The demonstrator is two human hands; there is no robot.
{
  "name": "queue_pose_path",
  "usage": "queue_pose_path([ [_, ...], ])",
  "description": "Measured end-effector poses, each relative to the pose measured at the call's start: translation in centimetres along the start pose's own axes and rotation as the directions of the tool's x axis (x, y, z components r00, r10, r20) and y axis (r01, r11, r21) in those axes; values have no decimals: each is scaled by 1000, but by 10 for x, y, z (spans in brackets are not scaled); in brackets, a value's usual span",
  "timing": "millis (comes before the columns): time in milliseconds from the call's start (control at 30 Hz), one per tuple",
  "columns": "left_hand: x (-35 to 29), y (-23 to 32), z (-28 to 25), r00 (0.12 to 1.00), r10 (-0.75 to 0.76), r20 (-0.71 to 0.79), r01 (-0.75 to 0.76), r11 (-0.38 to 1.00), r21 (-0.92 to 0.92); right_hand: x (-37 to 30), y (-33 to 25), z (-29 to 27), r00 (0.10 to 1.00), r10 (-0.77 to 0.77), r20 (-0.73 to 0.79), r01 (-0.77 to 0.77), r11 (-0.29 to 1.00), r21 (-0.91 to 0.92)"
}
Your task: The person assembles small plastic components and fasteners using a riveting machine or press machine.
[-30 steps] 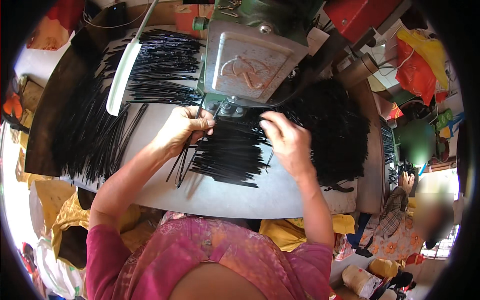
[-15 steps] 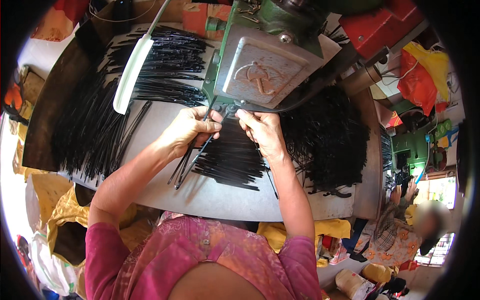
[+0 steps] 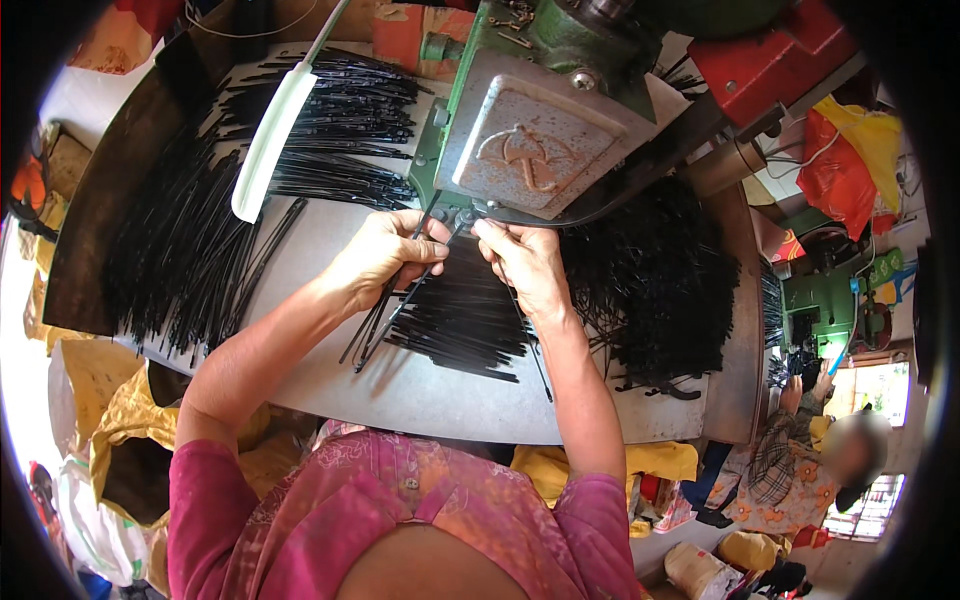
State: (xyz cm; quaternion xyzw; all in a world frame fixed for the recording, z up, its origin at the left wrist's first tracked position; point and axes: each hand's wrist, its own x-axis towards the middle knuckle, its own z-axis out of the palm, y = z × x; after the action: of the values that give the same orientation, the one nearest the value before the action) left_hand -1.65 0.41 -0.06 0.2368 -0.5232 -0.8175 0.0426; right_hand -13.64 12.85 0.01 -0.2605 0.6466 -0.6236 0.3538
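Observation:
Beneath the front of a green press [image 3: 545,145] with a raised umbrella emblem, both hands are close together. My left hand [image 3: 385,258] is closed around a few thin black umbrella ribs [image 3: 368,342], whose lower ends point down toward me. One of them slants up to the small metal tooling [image 3: 462,217] under the press. My right hand [image 3: 532,270] pinches at that tooling, its fingertips on the upper end of a rib; a thin black rib hangs below its palm. The exact joint between the fingers is too small to make out. A fanned bundle of black ribs [image 3: 460,330] lies between my forearms.
Heaps of black ribs lie on the metal table at left [image 3: 175,250] and right [image 3: 660,290]. A white lamp [image 3: 275,140] hangs over the left heap. Yellow sacks [image 3: 130,430] stand below the table. Another person [image 3: 780,465] works at a green machine on the right.
The view has shifted slightly. My hands stay in almost the same place under the press, and the ribs in them have barely moved.

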Motion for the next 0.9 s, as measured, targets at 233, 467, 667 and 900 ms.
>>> queue_pose_path([
  [233, -2, -4, -6, 1000, 30, -7, -29, 996, 82, -4, -1, -4, 982, 172, 84, -183, 969, 164],
  [467, -6, -2, -2, 1000, 6, 10, -7, 999, 36, -13, 1, 4, 989, 131, 74, -146, 958, 248],
  [667, 1, -7, 4, 997, 73, -3, -74, 997, -23, -6, 3, 13, 999, 44, 13, -46, 969, 242],
  [900, 6, -13, 7, 991, 132, -23, -132, 991, -4, -2, 8, 18, 999, 29, -28, -23, 979, 202],
])
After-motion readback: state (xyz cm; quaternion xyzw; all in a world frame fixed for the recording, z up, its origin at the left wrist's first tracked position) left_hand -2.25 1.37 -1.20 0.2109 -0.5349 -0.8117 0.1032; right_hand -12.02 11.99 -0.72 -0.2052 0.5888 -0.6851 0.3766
